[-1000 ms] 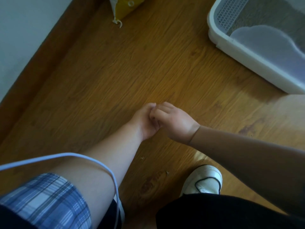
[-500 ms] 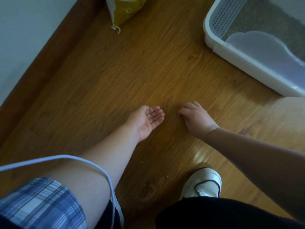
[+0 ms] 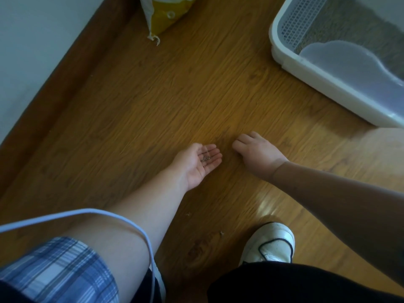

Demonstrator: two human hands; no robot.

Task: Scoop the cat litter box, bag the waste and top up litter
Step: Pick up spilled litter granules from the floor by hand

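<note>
While left hand (image 3: pixel 196 166) cups probable litter (image 3: pixel 206 158), right (image 3: pixel 259 153) curls.

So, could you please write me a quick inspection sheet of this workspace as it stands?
Surface: glossy wooden floor.
Job's things: white litter box top right, holding grey litter; yellow litter bag at the top edge; litter grains in the left palm.
Clutter: stray bits on the floor near the white shoe.
Grippers: left hand palm up, open, carrying the grains; right hand back up, fingers bent to the floor, any pinch hidden.
Cables: white cable looping across the left arm.
Surroundings: pale wall and brown skirting on the left.
</note>
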